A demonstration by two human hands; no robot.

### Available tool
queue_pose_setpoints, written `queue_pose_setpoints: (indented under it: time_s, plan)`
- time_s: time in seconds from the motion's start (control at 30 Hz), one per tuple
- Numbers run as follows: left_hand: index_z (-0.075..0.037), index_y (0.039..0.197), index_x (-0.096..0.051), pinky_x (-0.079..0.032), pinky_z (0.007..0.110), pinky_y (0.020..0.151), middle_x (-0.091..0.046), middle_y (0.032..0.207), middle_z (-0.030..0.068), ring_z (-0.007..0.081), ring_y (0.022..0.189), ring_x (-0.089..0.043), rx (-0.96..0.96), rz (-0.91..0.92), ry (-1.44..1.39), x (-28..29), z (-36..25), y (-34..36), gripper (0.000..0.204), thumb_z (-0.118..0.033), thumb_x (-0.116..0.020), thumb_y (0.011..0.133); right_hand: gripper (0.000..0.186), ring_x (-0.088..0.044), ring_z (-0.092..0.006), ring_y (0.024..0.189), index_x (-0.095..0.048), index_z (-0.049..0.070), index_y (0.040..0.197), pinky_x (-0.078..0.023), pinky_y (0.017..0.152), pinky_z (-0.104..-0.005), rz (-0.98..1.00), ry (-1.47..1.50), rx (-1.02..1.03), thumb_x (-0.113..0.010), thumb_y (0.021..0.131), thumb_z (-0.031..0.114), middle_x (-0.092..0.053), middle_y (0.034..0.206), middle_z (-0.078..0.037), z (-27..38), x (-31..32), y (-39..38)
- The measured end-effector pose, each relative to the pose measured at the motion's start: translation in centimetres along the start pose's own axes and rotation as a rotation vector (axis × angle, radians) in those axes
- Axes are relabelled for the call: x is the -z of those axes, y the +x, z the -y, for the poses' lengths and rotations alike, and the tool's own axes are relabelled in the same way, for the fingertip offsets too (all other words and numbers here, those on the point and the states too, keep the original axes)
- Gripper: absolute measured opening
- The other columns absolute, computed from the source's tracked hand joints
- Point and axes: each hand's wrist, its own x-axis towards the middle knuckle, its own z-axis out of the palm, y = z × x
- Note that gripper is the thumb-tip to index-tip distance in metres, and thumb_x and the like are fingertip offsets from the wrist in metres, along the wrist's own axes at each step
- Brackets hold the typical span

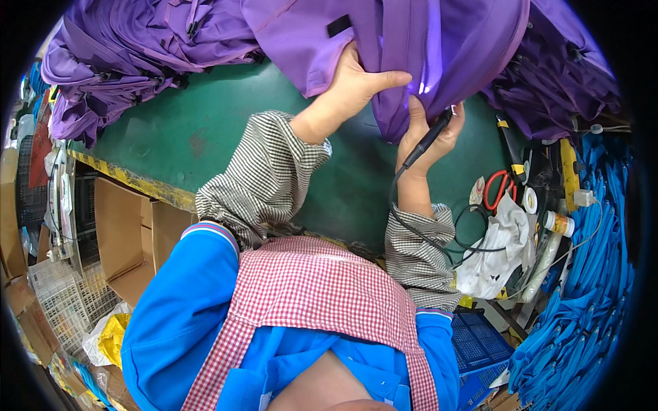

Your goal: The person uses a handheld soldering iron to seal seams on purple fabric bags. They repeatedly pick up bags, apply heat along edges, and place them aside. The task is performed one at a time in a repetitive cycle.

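The left hand [353, 82] is holding the purple fabric piece [476, 48], its grip wrapping the cloth — the thumb is lying across the front while the fingers are disappearing behind an edge. The right hand [439, 148] is gripping a black pen-shaped tool [423, 145] at the fabric's lower edge, its grip closing around the handle and its thumb pointing up toward the cloth. A bright violet-white light is showing on the fabric just above that thumb. The fabric piece is hanging over the far part of the green surface [226, 116], between a left purple pile [137, 55] and a right purple pile [558, 89]. A black cord [411, 229] is trailing from the tool — near it, red-handled scissors [489, 192] and a white cloth [490, 257] are lying on the right.
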Motion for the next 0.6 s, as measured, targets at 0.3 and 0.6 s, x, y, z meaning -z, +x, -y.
queue_pose_setpoints:
  time_s: [0.3, 0.6]
  plan:
    - [0.003, 0.099, -0.064, -0.050, 0.026, 0.068, -0.067, 0.090, 0.0060, 0.0124, 0.077, -0.063, 0.118, 0.093, 0.325, 1.7, -1.0, -0.2, 0.026, -0.001, -0.065, 0.074, 0.060, -0.055, -0.0190, 0.104, -0.044, -0.004, 0.125, -0.042, 0.094, -0.0302, 0.063, -0.135, 0.079, -0.072, 0.072, 0.000, -0.054, 0.114, -0.010, -0.2, 1.2, 0.2]
    - [0.002, 0.103, -0.064, -0.052, 0.027, 0.077, -0.068, 0.095, 0.0063, 0.0139, 0.083, -0.064, 0.098, 0.083, 0.056, -1.7, -0.1, -0.2, 0.031, -0.006, -0.075, 0.075, 0.059, -0.057, -0.0178, 0.097, -0.043, -0.005, 0.124, -0.044, 0.089, -0.0288, -0.042, -0.099, 0.144, -0.071, 0.073, 0.001, -0.055, 0.110, -0.009, 0.2, 0.6, 0.2]
